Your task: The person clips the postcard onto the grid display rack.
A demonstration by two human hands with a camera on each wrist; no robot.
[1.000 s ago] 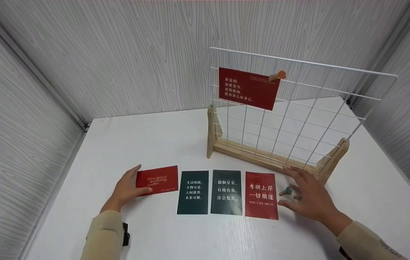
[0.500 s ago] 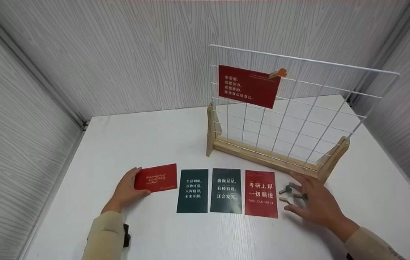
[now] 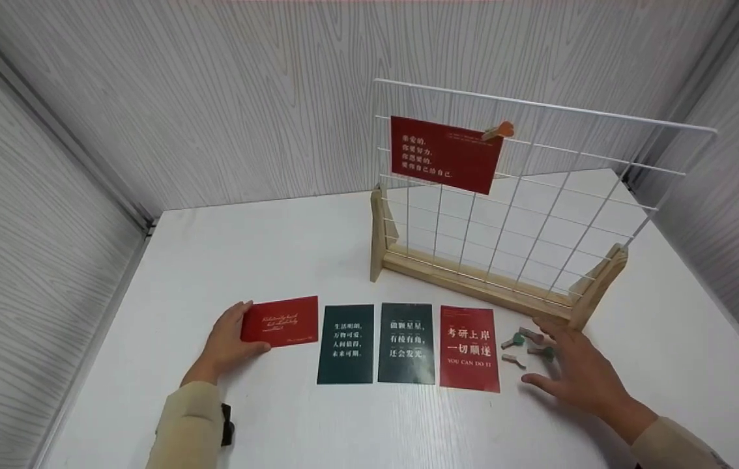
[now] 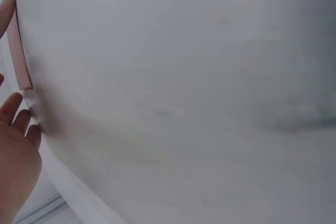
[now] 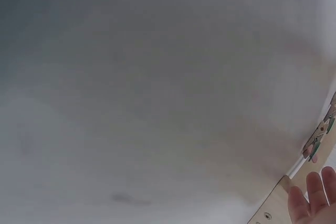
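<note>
My left hand [image 3: 229, 342] holds the left end of a red card [image 3: 288, 322] with white script, thumb at its near edge and a finger at its upper left corner. The left wrist view shows only the thumb and fingers beside the red card's end [image 4: 20, 61]. My right hand [image 3: 581, 371] hovers with fingers spread beside several small wooden clips with coloured ends, such as a green-ended clip [image 3: 513, 341] and a pale clip [image 3: 513, 360]. In the right wrist view, fingers [image 5: 316, 198] stand near the clips [image 5: 315, 140]; nothing is seen between them.
Two dark green cards [image 3: 346, 344] [image 3: 406, 344] and a red card [image 3: 470, 348] lie in a row. Behind them stands a white wire grid [image 3: 539, 163] on a wooden base [image 3: 474, 280], with a red card [image 3: 444, 156] held by an orange-heart clip [image 3: 501, 131].
My right hand has drawn back to the right, uncovering the clips on the table. The left hand's thumb has slid from the card's face to its near edge.
</note>
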